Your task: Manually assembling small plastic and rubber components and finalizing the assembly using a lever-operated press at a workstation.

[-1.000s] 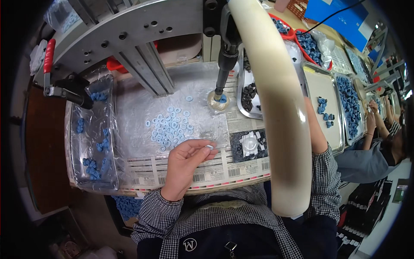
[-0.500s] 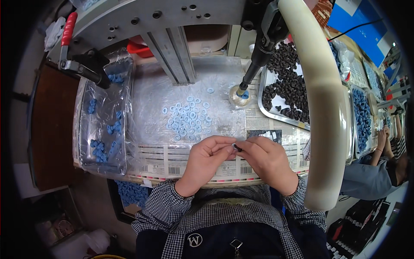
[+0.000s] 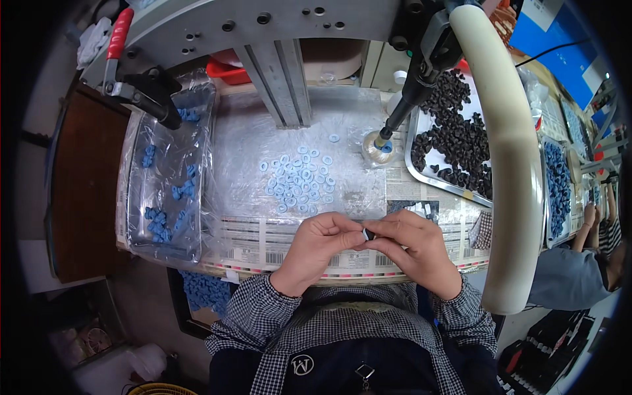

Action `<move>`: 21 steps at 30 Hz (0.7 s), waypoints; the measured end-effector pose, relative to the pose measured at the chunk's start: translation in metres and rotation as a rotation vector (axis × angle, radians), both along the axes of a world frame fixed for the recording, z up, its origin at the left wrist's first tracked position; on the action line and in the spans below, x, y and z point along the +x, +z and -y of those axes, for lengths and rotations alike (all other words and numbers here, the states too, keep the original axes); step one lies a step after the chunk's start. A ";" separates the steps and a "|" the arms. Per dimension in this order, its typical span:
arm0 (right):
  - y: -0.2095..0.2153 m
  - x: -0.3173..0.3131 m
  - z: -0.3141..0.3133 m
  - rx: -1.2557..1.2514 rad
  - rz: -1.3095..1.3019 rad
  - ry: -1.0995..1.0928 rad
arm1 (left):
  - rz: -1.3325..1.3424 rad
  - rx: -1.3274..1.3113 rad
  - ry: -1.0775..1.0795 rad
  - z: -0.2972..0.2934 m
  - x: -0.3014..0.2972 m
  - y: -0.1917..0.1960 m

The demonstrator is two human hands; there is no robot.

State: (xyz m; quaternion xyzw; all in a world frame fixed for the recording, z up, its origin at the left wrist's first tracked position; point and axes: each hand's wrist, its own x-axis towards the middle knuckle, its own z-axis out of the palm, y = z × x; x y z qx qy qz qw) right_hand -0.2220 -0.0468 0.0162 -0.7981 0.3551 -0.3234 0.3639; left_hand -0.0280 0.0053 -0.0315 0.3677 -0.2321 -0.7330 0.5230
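Note:
My left hand [image 3: 321,246] and my right hand [image 3: 413,246] meet at the table's near edge, fingertips pinched together on a small dark part with a pale ring [image 3: 367,234]. Just beyond them lies a loose heap of light blue rings [image 3: 299,181] on clear plastic sheeting. Black parts [image 3: 457,141] fill a metal tray [image 3: 421,176] at the right. A press tip stands over a small round fixture [image 3: 380,149] holding a blue piece.
A clear tray [image 3: 141,227] with blue assembled pieces sits at the left. A grey press frame [image 3: 276,66] rises at the back, with a red-handled clamp [image 3: 118,39]. A thick cream lever [image 3: 510,164] crosses the right side. Another person [image 3: 573,276] works at the far right beside blue parts [image 3: 558,181].
My right hand came in from the right and joined the left one at the table edge. The view shifted left and down; both hands now pinch the small part together.

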 end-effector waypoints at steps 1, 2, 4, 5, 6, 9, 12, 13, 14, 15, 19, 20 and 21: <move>0.001 0.000 0.001 0.002 0.026 0.021 | 0.004 -0.002 0.005 0.000 0.000 0.002; 0.005 0.000 0.003 -0.001 0.031 0.026 | 0.004 0.000 0.003 -0.001 0.001 0.004; 0.012 0.000 0.004 0.153 -0.026 0.042 | 0.007 -0.001 0.008 -0.003 0.003 0.006; 0.013 0.001 0.005 0.186 -0.010 0.055 | 0.006 0.003 0.003 -0.004 0.005 0.007; 0.012 0.001 0.006 0.182 -0.006 0.059 | 0.005 0.008 -0.005 -0.006 0.006 0.008; 0.011 0.003 0.009 0.260 0.057 0.141 | 0.001 -0.003 -0.006 -0.011 0.010 0.012; 0.019 0.006 0.008 0.220 0.005 0.193 | -0.001 0.038 0.010 -0.019 0.011 0.019; 0.021 0.005 0.008 0.222 0.006 0.207 | 0.002 0.020 0.001 -0.020 0.012 0.018; 0.022 0.004 0.007 0.223 0.008 0.223 | 0.025 0.016 0.026 -0.022 0.018 0.028; 0.022 0.002 0.006 0.222 0.011 0.217 | 0.221 0.014 -0.026 -0.021 0.021 0.047; 0.023 -0.014 0.001 0.191 -0.001 0.070 | 0.925 -0.177 0.169 -0.027 0.086 0.089; 0.023 -0.021 0.002 0.163 -0.008 -0.010 | 1.015 -0.196 0.360 -0.026 0.113 0.093; 0.023 -0.026 0.003 0.135 -0.011 -0.090 | 1.117 -0.160 0.468 -0.023 0.141 0.100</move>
